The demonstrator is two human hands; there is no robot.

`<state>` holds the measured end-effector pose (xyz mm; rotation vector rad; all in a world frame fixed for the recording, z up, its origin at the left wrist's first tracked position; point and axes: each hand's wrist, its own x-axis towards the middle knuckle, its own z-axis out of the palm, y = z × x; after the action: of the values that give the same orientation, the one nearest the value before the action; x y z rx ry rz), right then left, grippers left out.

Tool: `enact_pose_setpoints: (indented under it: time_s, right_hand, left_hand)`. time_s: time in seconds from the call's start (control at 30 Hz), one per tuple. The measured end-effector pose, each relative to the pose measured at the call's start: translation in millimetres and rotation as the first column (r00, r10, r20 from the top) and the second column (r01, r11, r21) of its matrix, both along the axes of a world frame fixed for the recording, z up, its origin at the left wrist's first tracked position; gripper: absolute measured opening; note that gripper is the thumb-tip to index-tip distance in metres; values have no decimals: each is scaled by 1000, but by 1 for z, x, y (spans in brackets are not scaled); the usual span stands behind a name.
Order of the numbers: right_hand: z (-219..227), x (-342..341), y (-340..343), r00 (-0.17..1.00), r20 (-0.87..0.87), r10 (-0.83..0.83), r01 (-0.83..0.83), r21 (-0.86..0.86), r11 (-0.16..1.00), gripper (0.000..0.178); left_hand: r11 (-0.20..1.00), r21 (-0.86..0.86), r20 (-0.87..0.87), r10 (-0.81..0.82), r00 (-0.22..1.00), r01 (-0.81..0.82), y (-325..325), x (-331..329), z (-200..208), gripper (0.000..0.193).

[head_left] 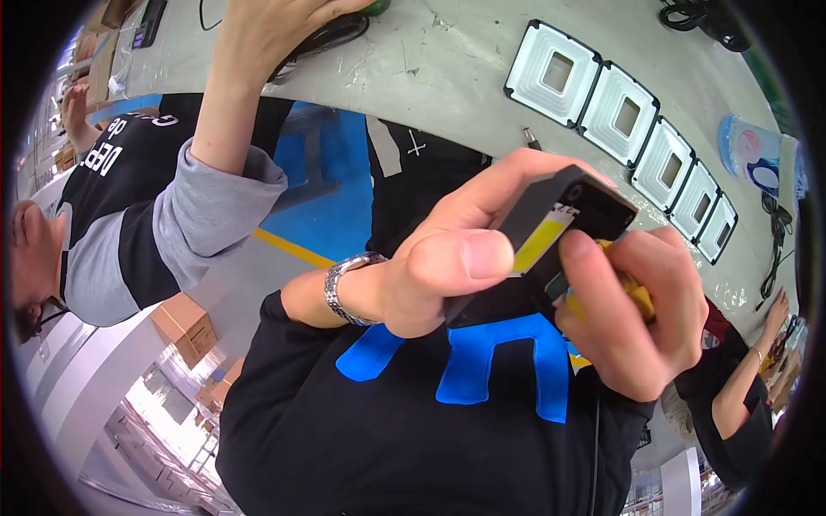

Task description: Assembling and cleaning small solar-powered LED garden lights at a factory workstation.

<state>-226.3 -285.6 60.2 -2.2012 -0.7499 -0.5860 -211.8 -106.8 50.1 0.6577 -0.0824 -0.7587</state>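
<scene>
Close in front of my chest, my left hand [456,258] is wrapped round a small black box-shaped device [595,205], its thumb along one side. A yellow strip [540,242] runs along the device's face. From the other side my right hand [637,327] is curled, its index finger bent against the device. Something yellow [637,297], perhaps a tool's handle, shows between the right fingers; its shape is mostly hidden. A silver watch circles my left wrist.
Beyond my hands, a row of several white square stepped frames [628,114] lies on the grey table [447,69]. A cable plug [531,136] sits nearby. At right are a clear plastic bottle [747,150] and black cables [773,232]. A co-worker's arm [228,112] reaches over the table at left.
</scene>
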Motion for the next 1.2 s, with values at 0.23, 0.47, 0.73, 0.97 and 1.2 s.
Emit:
enact_pose_setpoints:
  time_s: [0.23,0.47,0.73,0.97,1.2]
  right_hand:
    - [-17,-3,-30,941,-329,-78,135,152,979,48]
    - [-46,-9,-31,855,-493,-160,231,87,969,31]
    - [-63,-7,-21,694,-713,-99,196,55,979,46]
    - [-71,6,-16,623,-782,-5,168,128,977,63]
    - [-70,12,-16,590,-805,62,135,174,976,67]
  left_hand:
    - [716,270,914,21,406,-644,22,46,-2,68]
    - [-4,386,716,-630,302,-923,-33,74,-30,49]
    - [-135,445,510,-774,375,-885,-69,80,-44,52]
    - [-128,425,464,-819,337,-896,-65,81,-47,56]
    - [-129,420,502,-791,349,-898,-62,87,-46,56]
